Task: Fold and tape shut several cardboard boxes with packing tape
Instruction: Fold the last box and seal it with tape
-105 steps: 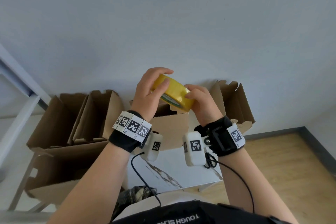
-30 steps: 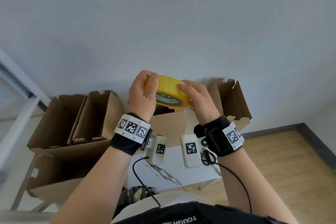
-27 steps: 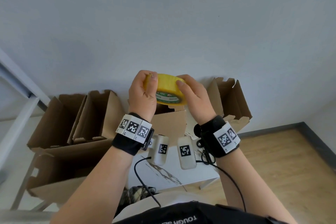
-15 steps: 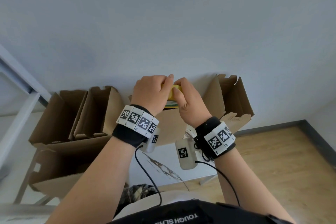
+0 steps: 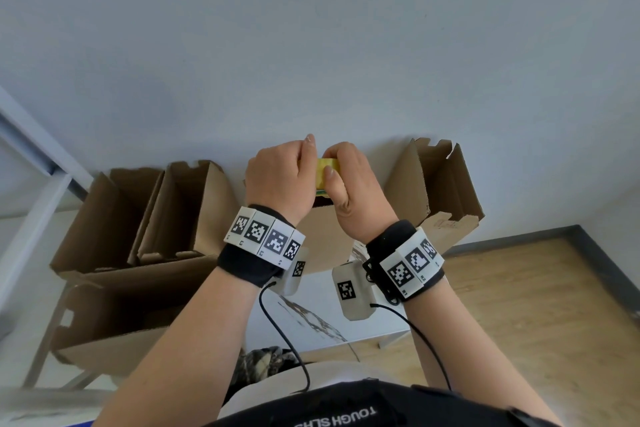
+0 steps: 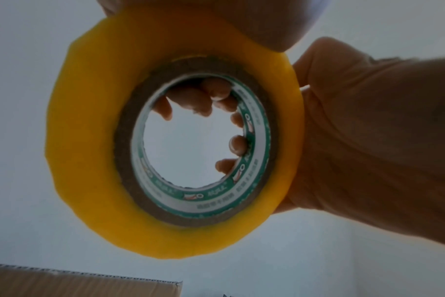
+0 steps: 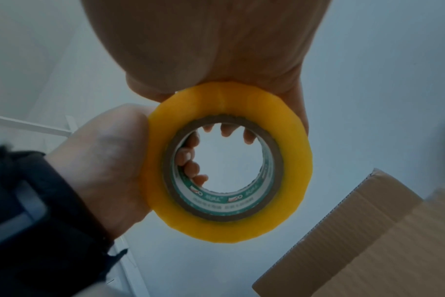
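**Hunting for the tape end**

Open cardboard boxes (image 5: 187, 208) line the wall behind. Both hands up: left hand (image 5: 277, 180) and right hand (image 5: 349, 191) clasp the yellow tape roll (image 6: 170, 140) above the middle box. Rotate slowly, feeling for the edge.

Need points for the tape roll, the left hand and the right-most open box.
tape roll (image 6: 84, 160), left wrist view, on its yellow side face.
left hand (image 5: 277, 177), head view, on the back of the hand.
right-most open box (image 5: 405, 191), head view, on its left outer wall.
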Tool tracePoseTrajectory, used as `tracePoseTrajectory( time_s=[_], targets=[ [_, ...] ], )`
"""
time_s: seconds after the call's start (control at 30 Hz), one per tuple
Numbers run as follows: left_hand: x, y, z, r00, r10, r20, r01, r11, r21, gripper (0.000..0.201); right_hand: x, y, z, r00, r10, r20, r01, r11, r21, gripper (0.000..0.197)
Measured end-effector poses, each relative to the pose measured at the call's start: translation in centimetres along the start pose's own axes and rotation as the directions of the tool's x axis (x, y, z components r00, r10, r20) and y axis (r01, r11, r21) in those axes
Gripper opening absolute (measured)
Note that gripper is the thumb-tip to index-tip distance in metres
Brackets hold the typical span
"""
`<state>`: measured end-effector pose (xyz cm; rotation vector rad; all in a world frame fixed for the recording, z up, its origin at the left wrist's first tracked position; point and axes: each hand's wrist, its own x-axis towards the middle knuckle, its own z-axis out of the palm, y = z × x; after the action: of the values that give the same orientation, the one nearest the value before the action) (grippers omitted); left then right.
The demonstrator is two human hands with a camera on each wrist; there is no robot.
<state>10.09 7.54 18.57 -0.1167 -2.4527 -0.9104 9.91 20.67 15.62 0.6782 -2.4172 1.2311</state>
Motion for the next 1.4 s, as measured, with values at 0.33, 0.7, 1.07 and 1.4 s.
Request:
tracePoseTrajectory(
  time_s=[0.33, 0.7, 1.07, 1.4],
  targets=[
    [-0.3, -0.2, 0.6, 0.998, -0.059, 0.008, 0.059, 0.998, 0.016, 0.053, -0.2, 0.4, 0.0, 0.999, 0.027, 0.042, -0.027, 1.0, 0.008, 0.053],
    [-0.2, -0.1, 1.4, 0.995, -0.09, 0.031, 0.089, 0.996, 0.005, 0.054, -0.1, 1.2, 0.0, 0.995, 0.101, -0.018, -0.1, 0.993, 0.063, 0.046],
    [-0.1, 0.3, 1.5, 0.994, -0.083, 0.066, 0.081, 0.996, 0.033, 0.053, 0.2, 0.8, -0.5, 0.985, 0.151, -0.082, -0.145, 0.987, 0.076, 0.026],
    [0.2, 0.7, 1.6, 0.991, -0.093, 0.095, 0.087, 0.994, 0.065, 0.055, 0.1, 0.8, -1.2, 0.986, 0.164, -0.013, -0.161, 0.981, 0.111, 0.034]
  ],
)
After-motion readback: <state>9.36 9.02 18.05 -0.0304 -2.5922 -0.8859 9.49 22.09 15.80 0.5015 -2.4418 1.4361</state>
